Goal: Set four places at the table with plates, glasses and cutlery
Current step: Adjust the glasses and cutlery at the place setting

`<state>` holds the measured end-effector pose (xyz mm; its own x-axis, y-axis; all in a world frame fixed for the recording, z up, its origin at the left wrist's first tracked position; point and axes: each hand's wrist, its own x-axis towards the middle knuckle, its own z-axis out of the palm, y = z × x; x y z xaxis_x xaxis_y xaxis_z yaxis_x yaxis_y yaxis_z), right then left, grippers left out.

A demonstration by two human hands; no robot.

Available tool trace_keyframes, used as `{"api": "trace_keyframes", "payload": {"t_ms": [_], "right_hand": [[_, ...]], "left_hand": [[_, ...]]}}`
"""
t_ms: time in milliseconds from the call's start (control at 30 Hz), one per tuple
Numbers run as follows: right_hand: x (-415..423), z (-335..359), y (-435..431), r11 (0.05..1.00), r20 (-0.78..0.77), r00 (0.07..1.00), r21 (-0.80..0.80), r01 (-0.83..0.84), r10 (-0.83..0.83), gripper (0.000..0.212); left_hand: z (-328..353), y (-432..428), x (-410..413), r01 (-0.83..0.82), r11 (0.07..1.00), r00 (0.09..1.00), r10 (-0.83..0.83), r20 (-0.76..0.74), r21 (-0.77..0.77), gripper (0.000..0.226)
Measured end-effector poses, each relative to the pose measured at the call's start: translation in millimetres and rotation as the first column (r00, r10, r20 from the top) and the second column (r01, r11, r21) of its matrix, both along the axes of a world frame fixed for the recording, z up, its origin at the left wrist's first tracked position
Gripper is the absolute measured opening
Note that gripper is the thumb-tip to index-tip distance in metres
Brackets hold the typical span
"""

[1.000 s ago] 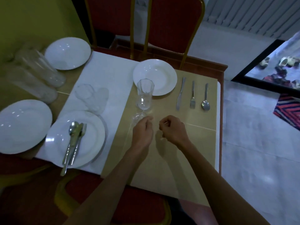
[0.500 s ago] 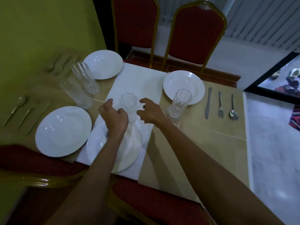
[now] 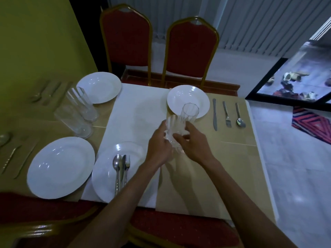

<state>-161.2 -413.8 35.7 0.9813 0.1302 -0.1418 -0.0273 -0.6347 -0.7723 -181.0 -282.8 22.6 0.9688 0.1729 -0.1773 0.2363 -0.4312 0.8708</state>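
Both hands hold one clear ribbed glass (image 3: 174, 130), tilted, above the table's middle. My left hand (image 3: 158, 146) grips its left side and my right hand (image 3: 196, 145) its right side. A second glass (image 3: 190, 111) stands upright just behind it, at the near edge of the far right plate (image 3: 195, 94). A knife (image 3: 215, 114), fork (image 3: 227, 114) and spoon (image 3: 240, 116) lie right of that plate. The near middle plate (image 3: 105, 174) carries a spoon, knife and fork (image 3: 121, 167). A near left plate (image 3: 60, 167) and a far left plate (image 3: 99, 87) are bare.
Two tall glasses (image 3: 78, 111) stand together at the left between the plates. Cutlery lies at the far left (image 3: 44, 92) and near left (image 3: 10, 154). Two red chairs (image 3: 189, 51) stand behind the table; another chair back (image 3: 179, 228) is under my arms. A white runner (image 3: 139, 104) crosses the table.
Both hands closed on the glass that stood on the white runner and carried it right, toward the glass by the far right plate. The cutlery on the near middle plate is now uncovered.
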Motion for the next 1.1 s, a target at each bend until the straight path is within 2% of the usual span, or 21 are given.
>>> {"api": "trace_keyframes", "payload": {"t_ms": [100,233,533,733,867,967,1033,1100], "right_hand": [[-13,-4,-28,0.995,-0.049,0.994,0.009,0.100,-0.099,0.048],[-19,-13,-40,0.989,-0.048,0.988,-0.034,0.143,-0.145,0.053],[-18,-29,-46,0.988,-0.129,0.981,-0.084,0.133,-0.143,0.055],[-19,-46,-48,0.978,-0.231,0.959,-0.159,0.131,-0.166,0.054],[-36,-61,-51,0.958,-0.266,0.940,-0.244,0.149,-0.213,0.045],[-51,-74,-42,0.969,-0.342,0.930,-0.241,0.050,-0.133,0.040],[-58,-83,-27,0.972,-0.377,0.925,-0.232,-0.048,-0.044,0.042],[-61,-89,-6,0.972,-0.386,0.922,-0.201,-0.120,0.034,0.038]], "left_hand": [[1,-23,0,0.120,0.993,0.993,-0.120,-0.007,-0.009,0.059],[-6,-36,-2,0.228,0.974,0.974,-0.228,0.007,0.019,0.058],[-30,-45,-2,0.248,0.968,0.968,-0.245,-0.059,0.032,0.064],[-35,-46,-4,0.189,0.981,0.979,-0.185,-0.082,0.042,0.058],[-43,-9,-20,0.048,0.999,0.987,-0.045,-0.152,0.012,0.068],[-49,33,-41,-0.131,0.991,0.972,0.127,-0.196,-0.008,0.070],[-52,58,-58,-0.231,0.972,0.948,0.236,-0.211,0.051,0.062],[-54,78,-75,-0.260,0.958,0.938,0.280,-0.205,0.117,0.053]]}}
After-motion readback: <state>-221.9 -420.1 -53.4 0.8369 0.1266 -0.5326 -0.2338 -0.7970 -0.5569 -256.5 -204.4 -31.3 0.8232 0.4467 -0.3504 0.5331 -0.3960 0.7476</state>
